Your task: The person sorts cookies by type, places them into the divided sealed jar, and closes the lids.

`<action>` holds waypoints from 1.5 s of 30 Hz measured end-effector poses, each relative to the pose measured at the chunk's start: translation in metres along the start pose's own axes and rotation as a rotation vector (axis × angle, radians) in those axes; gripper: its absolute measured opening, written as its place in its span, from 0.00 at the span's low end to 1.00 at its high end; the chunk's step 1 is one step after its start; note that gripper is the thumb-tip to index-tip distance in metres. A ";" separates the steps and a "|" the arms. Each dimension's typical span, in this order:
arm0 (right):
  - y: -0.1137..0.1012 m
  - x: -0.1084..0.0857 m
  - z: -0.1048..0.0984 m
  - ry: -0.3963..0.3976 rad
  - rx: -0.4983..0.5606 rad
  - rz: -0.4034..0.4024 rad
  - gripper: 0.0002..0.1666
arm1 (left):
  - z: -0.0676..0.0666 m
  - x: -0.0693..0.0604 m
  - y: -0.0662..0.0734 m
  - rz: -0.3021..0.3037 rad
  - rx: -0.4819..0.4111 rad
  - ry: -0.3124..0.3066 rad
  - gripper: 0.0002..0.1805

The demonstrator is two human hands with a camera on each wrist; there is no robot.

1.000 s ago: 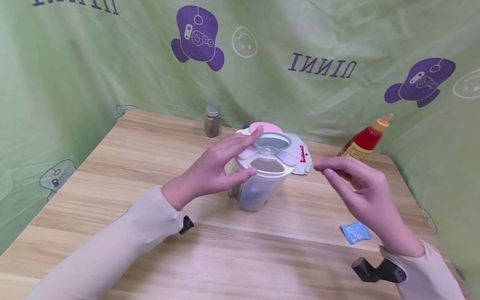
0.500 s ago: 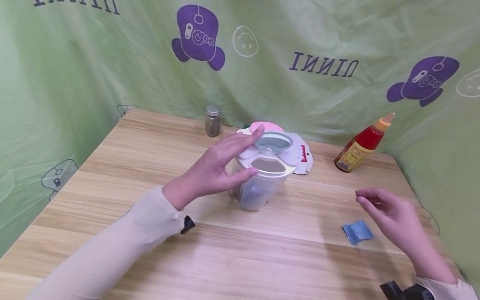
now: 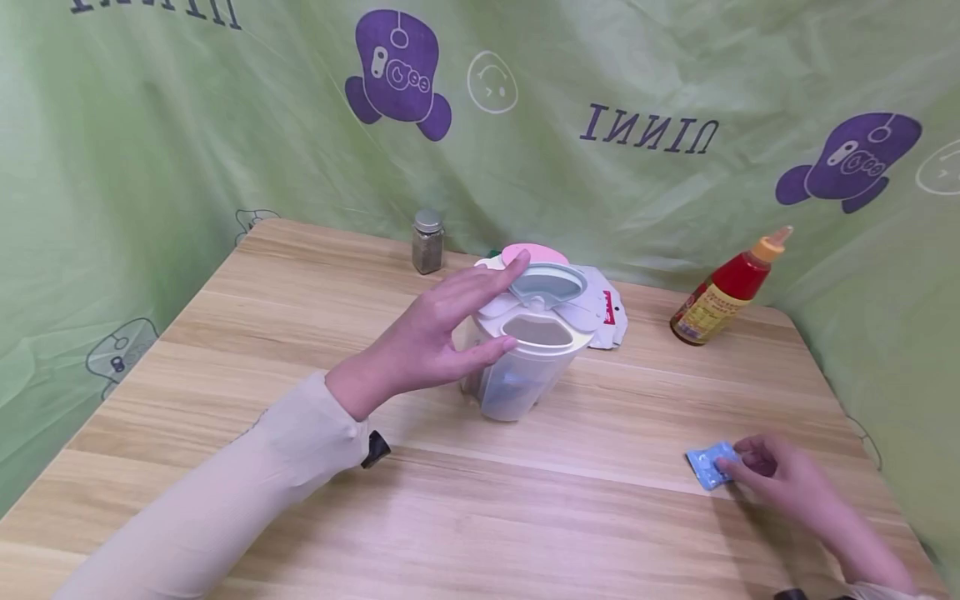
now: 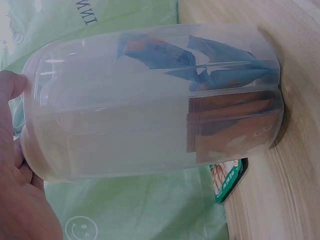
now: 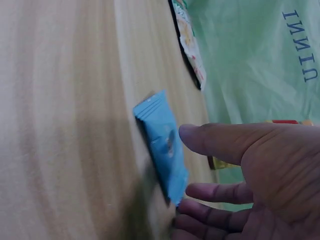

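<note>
In the head view, a clear lidded storage container [image 3: 517,387] stands mid-table, its front flap raised above an opening [image 3: 536,331]. My left hand [image 3: 435,337] rests at the lid's left side: straight fingers touch the raised grey flap [image 3: 551,287], the thumb lies by the opening's rim. Through the wall, the left wrist view shows blue packets [image 4: 225,65] and brown packets [image 4: 235,125] at the bottom. To the right, my right hand [image 3: 787,479] is at a small blue packet [image 3: 708,462] on the table. In the right wrist view, thumb and fingers stand apart around the packet [image 5: 162,145].
A red sauce bottle [image 3: 720,296] with an orange cap stands at the back right. A small glass spice jar [image 3: 427,243] stands at the back left. Behind the container lies a whitish bag [image 3: 611,321]. A green printed curtain [image 3: 600,192] hangs along the table's back.
My right hand has come away from beside the container, down and to the right, to the blue packet on the table. My left hand and the container stay in place.
</note>
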State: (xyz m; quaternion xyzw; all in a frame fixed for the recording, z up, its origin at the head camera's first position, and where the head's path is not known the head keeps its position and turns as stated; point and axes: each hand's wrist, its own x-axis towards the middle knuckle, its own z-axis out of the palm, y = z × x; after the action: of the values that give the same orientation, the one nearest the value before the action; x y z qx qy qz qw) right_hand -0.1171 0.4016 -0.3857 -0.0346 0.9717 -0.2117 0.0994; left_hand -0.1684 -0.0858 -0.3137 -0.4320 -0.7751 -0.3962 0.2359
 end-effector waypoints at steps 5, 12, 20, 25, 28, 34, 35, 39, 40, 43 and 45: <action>0.001 -0.001 0.003 -0.036 -0.009 0.056 0.32 | 0.001 0.000 0.000 0.002 -0.002 0.001 0.43; -0.001 0.001 0.004 -0.067 -0.008 0.086 0.32 | 0.001 0.000 0.000 -0.001 -0.003 0.003 0.43; 0.000 -0.001 0.007 -0.039 0.067 0.072 0.29 | 0.002 -0.001 0.001 -0.008 0.004 -0.004 0.43; 0.000 -0.001 0.007 0.001 0.114 0.066 0.30 | 0.002 0.000 0.001 -0.005 0.005 0.001 0.42; 0.000 -0.002 0.008 0.043 0.152 0.047 0.29 | 0.003 0.000 0.001 -0.013 0.004 -0.003 0.42; 0.001 -0.003 0.009 0.171 0.177 -0.061 0.24 | 0.003 0.001 0.002 -0.025 0.000 -0.013 0.42; 0.001 -0.002 0.009 0.197 0.180 -0.079 0.23 | 0.003 0.001 0.002 -0.025 -0.001 -0.014 0.42; -0.004 0.003 0.006 0.298 0.210 -0.135 0.20 | 0.002 0.000 0.001 -0.017 0.001 -0.005 0.42; -0.006 0.005 0.004 0.317 0.224 -0.146 0.20 | 0.001 0.001 0.001 -0.014 0.000 -0.002 0.42; -0.015 0.009 -0.003 0.362 0.311 -0.181 0.15 | 0.001 0.000 0.001 -0.009 -0.008 0.006 0.42; -0.024 0.012 -0.009 0.375 0.435 -0.211 0.12 | 0.001 0.000 0.001 -0.013 -0.015 0.006 0.42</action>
State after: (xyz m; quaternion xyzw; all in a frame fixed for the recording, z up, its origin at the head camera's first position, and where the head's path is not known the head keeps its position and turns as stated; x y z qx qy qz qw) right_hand -0.1304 0.3819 -0.3695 -0.0736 0.8960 -0.4264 -0.0994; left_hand -0.1672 -0.0850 -0.3140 -0.4274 -0.7743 -0.4048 0.2322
